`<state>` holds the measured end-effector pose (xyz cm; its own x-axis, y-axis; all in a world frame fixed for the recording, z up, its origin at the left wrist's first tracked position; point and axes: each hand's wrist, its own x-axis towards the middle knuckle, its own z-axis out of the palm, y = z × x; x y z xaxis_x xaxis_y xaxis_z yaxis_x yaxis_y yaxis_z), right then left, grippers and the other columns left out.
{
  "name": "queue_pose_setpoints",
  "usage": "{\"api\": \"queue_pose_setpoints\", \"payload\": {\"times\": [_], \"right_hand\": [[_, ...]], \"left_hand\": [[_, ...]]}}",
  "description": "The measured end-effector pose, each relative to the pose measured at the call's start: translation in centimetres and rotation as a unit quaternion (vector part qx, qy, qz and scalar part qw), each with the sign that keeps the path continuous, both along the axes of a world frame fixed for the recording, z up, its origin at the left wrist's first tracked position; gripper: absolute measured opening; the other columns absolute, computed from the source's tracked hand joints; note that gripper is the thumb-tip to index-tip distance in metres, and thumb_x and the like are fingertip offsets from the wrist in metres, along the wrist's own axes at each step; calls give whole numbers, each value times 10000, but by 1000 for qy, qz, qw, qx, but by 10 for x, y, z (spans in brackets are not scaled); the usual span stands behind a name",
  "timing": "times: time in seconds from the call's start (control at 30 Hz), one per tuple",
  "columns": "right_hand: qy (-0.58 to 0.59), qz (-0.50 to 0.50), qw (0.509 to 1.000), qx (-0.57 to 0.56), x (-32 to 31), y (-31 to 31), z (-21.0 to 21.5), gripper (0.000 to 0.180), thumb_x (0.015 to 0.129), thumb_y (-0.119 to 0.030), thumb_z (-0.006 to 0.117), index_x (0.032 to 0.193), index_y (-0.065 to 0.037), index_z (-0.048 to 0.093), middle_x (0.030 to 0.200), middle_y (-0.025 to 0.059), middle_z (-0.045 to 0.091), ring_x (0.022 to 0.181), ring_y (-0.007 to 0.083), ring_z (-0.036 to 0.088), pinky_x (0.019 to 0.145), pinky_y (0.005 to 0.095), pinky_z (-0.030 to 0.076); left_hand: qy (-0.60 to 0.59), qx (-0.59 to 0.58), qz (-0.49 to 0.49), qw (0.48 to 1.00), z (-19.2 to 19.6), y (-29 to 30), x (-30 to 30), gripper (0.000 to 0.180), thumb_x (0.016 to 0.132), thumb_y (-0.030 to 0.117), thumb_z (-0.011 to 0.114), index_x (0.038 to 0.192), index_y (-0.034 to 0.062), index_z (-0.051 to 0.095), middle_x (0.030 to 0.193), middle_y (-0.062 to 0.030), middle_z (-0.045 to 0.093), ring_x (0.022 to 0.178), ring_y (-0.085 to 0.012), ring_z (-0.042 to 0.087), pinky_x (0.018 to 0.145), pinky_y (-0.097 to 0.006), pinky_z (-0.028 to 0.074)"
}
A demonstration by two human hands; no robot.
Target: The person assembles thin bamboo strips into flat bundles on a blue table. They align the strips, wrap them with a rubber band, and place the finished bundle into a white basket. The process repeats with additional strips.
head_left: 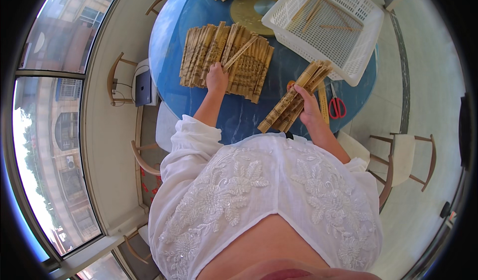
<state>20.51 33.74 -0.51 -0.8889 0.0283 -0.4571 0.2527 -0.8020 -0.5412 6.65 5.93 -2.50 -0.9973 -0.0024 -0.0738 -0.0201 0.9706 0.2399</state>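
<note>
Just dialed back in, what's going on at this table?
The left hand holds one thin tan strip at a broad spread of similar strips on the blue table. The right hand grips a bundle of strips. Beyond it stands a white basket with a few strips inside; red-handled scissors lie to the right.

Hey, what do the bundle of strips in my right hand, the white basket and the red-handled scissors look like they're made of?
Bundle of strips: probably bamboo or wood, tan with darker brown markings; any coating is unclear.
White basket: likely molded plastic, judging by its uniform perforated walls.
Red-handled scissors: handles look like smooth plastic, evenly red; blades look silvery, likely metal.
</note>
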Motion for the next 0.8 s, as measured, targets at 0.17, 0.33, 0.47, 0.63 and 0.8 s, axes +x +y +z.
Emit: {"api": "queue_pose_setpoints", "payload": {"times": [0.17,0.33,0.47,0.63,0.8], "right_hand": [[-20,13,1000,-5,0,-1,5,223,793,-115,692,981,-24,615,950,91,644,886,186,620,781,342,517],[-13,19,1000,-2,-2,-8,8,241,791,-117,693,996,-23,607,950,94,645,895,185,620,781,347,518],[-14,33,999,7,-4,-12,9,244,791,-121,694,997,-26,605,940,92,648,887,183,622,775,348,520],[-14,47,999,8,-3,-15,10,244,790,-121,695,996,-28,605,932,88,651,869,180,625,763,345,522],[-16,36,999,6,-1,-13,6,242,789,-117,695,995,-28,605,930,86,651,863,178,625,761,342,522]], "left_hand": [[32,-7,8,999,7,-3,0,247,860,174,637,1038,20,561,1030,-134,555,878,-318,594,699,-435,534],[25,23,66,997,10,-12,-7,255,867,234,630,1030,40,604,985,-117,587,870,-289,601,698,-422,529],[36,13,23,999,8,-6,-2,319,858,300,637,1045,43,607,1006,-122,582,866,-292,603,707,-419,523],[27,30,3,999,3,10,2,345,824,306,675,1002,20,598,1031,-140,558,888,-311,597,748,-411,523],[56,-32,-37,997,-9,9,-2,318,803,251,700,953,-7,588,996,-153,550,887,-311,598,747,-387,534]]}}
